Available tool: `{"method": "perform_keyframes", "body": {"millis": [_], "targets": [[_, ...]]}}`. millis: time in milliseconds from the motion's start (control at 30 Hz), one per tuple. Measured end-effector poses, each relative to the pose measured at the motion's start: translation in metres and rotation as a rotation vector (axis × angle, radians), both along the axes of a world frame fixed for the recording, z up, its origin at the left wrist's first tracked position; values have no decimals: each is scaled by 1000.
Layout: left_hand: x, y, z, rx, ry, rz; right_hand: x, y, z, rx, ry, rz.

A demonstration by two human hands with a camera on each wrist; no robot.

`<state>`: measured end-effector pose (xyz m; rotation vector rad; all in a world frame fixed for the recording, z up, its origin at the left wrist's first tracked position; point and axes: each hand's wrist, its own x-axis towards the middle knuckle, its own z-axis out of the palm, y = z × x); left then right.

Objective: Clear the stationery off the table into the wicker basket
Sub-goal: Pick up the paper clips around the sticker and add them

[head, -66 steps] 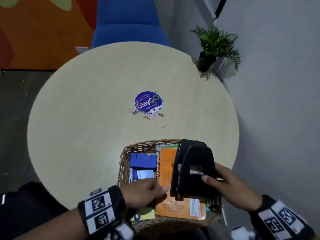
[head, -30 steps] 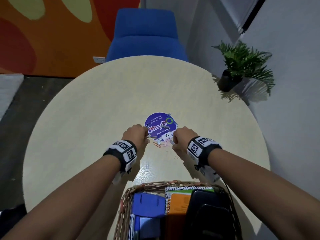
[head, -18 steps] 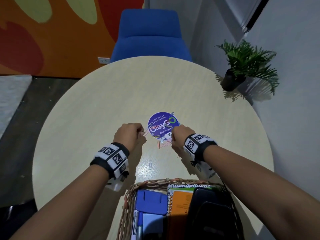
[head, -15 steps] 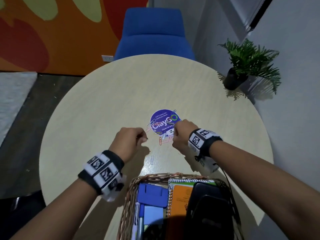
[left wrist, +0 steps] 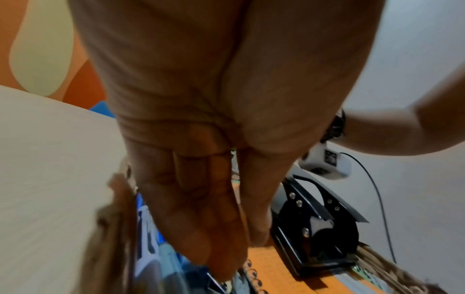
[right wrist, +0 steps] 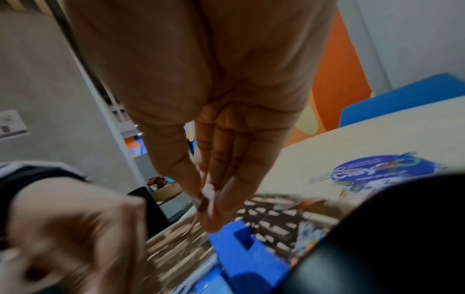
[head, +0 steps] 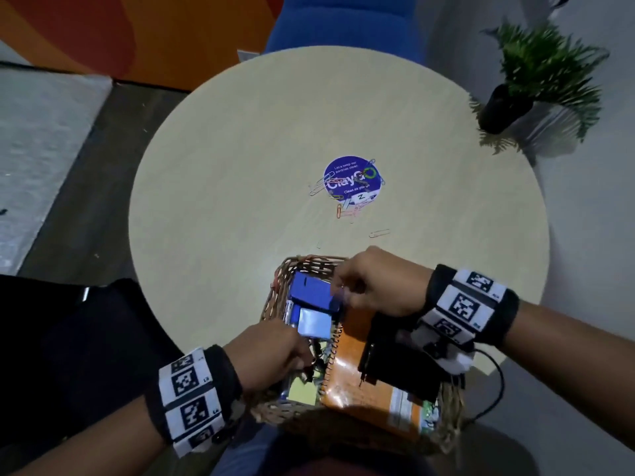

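The wicker basket (head: 309,261) stands at the table's near edge and holds a blue box (head: 307,293), an orange notebook (head: 350,379) and a black hole punch (head: 395,365). Both hands hover over it. My right hand (head: 338,293) pinches paper clips above the blue box (right wrist: 241,250); in the right wrist view its fingertips (right wrist: 221,201) are pressed together on them. My left hand (head: 305,362) is lower left in the basket, fingers and thumb drawn together on what looks like a paper clip. Several loose paper clips (head: 343,209) lie on the table.
A round blue sticker (head: 352,178) marks the table's middle, with clips across it and one stray clip (head: 379,232) nearer the basket. A blue chair (head: 343,18) stands behind the round table (head: 223,166); a potted plant (head: 536,73) is on the floor at the right.
Both hands have pulled back from the clips at the sticker to above the basket, carrying clips. The head view has tilted down towards the basket.
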<state>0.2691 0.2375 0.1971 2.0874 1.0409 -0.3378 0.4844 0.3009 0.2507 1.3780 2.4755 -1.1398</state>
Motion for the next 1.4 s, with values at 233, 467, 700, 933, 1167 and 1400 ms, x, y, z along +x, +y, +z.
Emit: {"method": "perform_keyframes", "body": {"millis": [233,467,700,933,1167,1400], "targets": [[-26,67,23,251,-136,350,-27,-43,0,-111,-47,211],[14,188,5,428,-36,358,7,35,0,9,-104,-59],[72,254,-53,434,49,109,50,165,-57,92,-212,-512],[71,271,-73,459,77,49,56,210,-108,131,-340,-563],[67,266,-57,417,4,150,47,209,-121,198,-370,-537],[38,221,-7,448,-121,212,59,203,-111,150,-297,-604]]}}
